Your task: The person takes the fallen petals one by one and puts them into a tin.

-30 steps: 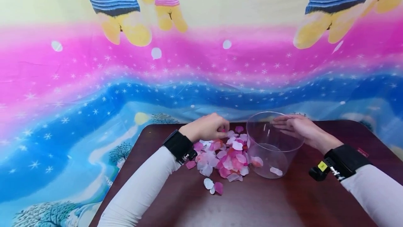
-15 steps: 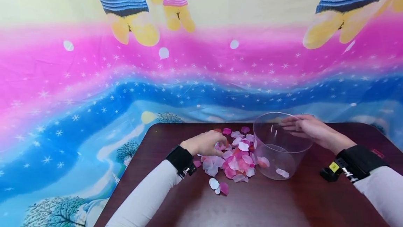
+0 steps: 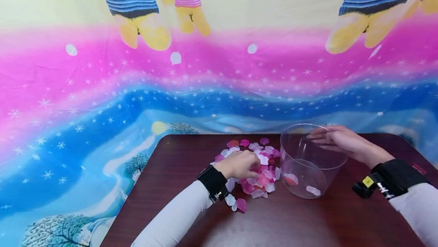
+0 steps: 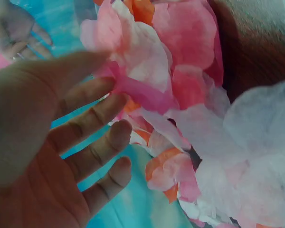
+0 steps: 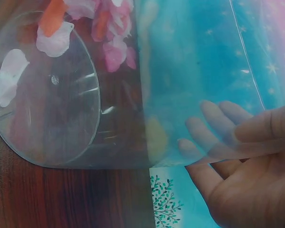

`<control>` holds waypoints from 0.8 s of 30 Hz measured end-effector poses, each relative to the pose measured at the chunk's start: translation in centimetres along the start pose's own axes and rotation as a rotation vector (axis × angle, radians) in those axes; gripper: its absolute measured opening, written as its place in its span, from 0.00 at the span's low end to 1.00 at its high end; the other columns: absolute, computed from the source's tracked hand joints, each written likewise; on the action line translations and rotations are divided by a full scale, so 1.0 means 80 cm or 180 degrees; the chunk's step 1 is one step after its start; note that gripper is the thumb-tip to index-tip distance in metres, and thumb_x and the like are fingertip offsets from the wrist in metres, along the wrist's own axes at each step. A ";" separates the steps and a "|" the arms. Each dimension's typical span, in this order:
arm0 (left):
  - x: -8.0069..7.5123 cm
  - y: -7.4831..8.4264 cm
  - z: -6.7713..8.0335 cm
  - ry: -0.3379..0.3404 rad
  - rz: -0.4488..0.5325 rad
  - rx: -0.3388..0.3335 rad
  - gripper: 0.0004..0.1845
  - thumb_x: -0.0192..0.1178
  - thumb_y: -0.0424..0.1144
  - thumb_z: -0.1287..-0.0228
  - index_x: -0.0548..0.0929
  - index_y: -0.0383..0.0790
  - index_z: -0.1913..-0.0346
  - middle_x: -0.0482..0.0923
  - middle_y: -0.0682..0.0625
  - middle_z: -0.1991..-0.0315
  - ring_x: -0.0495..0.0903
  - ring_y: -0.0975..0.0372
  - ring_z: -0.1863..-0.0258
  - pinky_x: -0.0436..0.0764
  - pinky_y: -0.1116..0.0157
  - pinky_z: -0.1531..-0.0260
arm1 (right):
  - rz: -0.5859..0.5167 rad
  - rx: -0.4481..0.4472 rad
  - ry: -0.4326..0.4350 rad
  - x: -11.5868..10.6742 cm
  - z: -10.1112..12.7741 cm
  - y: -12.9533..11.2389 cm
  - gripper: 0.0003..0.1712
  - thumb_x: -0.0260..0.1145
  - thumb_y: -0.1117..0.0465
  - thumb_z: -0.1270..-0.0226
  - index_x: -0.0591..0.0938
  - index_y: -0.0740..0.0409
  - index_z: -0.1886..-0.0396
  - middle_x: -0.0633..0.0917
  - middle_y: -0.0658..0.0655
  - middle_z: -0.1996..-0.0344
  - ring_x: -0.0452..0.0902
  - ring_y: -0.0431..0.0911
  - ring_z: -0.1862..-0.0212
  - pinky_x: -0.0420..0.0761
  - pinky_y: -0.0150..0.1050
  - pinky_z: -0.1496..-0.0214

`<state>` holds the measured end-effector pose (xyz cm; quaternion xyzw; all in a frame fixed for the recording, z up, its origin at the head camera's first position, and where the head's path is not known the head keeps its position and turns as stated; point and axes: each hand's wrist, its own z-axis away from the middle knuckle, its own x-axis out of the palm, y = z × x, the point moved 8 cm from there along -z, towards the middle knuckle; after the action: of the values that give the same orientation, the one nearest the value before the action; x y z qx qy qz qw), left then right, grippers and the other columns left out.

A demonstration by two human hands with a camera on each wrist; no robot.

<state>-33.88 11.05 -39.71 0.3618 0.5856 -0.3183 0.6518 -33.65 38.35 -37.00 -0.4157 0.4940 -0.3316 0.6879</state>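
A loose pile of artificial petals [image 3: 263, 180], pink, white and orange-red, lies mid-table. My left hand [image 3: 239, 164] is down on the pile; in the left wrist view its thumb and index finger pinch a magenta petal [image 4: 147, 94], the other fingers loosely bent. To the right stands a clear plastic bucket [image 3: 309, 174], its open top tilted slightly toward the right. My right hand [image 3: 349, 145] grips its right side near the rim, with fingers showing through the plastic in the right wrist view. Inside on its bottom lie a white petal [image 3: 313, 190] and a pinkish-orange petal [image 3: 291, 179].
A few stray petals [image 3: 241, 204] lie in front of the pile. The dark brown wooden table [image 3: 291, 224] has rounded far corners. Behind it hangs a printed cloth [image 3: 219, 75] with bears and snowflakes. A small red label [image 3: 418, 168] sits near the right wrist.
My left hand first drew back and opened, then moved right and nearer onto the pile. The bucket, held by my right hand, has shifted slightly right, away from the petals.
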 end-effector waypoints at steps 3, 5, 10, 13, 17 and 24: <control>-0.003 0.000 0.002 0.0065 0.0030 0.0029 0.03 0.69 0.42 0.32 0.88 0.49 0.65 0.79 0.61 0.71 0.75 0.70 0.70 0.74 0.73 0.69 | -0.0035 -0.0012 0.0029 0.001 0.000 0.000 0.32 0.39 0.71 0.25 0.60 0.71 0.23 0.68 0.73 0.28 0.63 0.67 0.26 0.78 0.43 0.36; -0.008 -0.002 0.004 0.0069 0.0088 0.0059 0.03 0.67 0.38 0.31 0.88 0.48 0.64 0.78 0.61 0.72 0.74 0.70 0.70 0.74 0.74 0.69 | -0.0040 -0.0024 0.0056 0.001 0.001 0.000 0.32 0.39 0.71 0.27 0.60 0.72 0.23 0.68 0.73 0.28 0.64 0.66 0.27 0.79 0.42 0.36; -0.038 -0.010 0.013 0.0059 0.0079 0.0038 0.04 0.65 0.38 0.29 0.90 0.47 0.61 0.80 0.61 0.70 0.76 0.70 0.69 0.76 0.73 0.67 | -0.0006 -0.0051 0.0118 0.003 0.001 0.001 0.31 0.39 0.70 0.24 0.60 0.72 0.23 0.69 0.73 0.28 0.64 0.66 0.27 0.79 0.44 0.36; -0.070 -0.011 0.016 0.0139 0.0031 0.0057 0.05 0.64 0.39 0.28 0.90 0.48 0.61 0.81 0.61 0.69 0.77 0.71 0.69 0.77 0.71 0.65 | -0.0001 -0.0057 0.0140 0.003 0.001 0.003 0.30 0.38 0.69 0.21 0.60 0.71 0.23 0.69 0.73 0.28 0.64 0.66 0.27 0.78 0.47 0.35; -0.123 0.005 0.014 0.0360 0.0144 0.0202 0.05 0.64 0.39 0.27 0.89 0.46 0.60 0.82 0.59 0.67 0.78 0.69 0.69 0.78 0.71 0.63 | 0.0001 -0.0046 0.0141 0.003 0.004 0.004 0.30 0.38 0.68 0.21 0.60 0.70 0.23 0.69 0.72 0.28 0.64 0.66 0.27 0.77 0.49 0.34; -0.172 0.054 -0.013 0.0453 0.0143 0.0443 0.06 0.61 0.42 0.24 0.87 0.48 0.57 0.81 0.58 0.65 0.76 0.68 0.65 0.76 0.73 0.63 | 0.0018 0.0007 0.0176 0.003 0.005 0.002 0.30 0.36 0.67 0.21 0.61 0.68 0.23 0.70 0.71 0.28 0.64 0.66 0.26 0.75 0.51 0.33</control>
<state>-32.33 14.15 -25.70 0.4409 0.5986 -0.3170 0.5888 -33.20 38.34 -37.19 -0.4042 0.5136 -0.3416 0.6753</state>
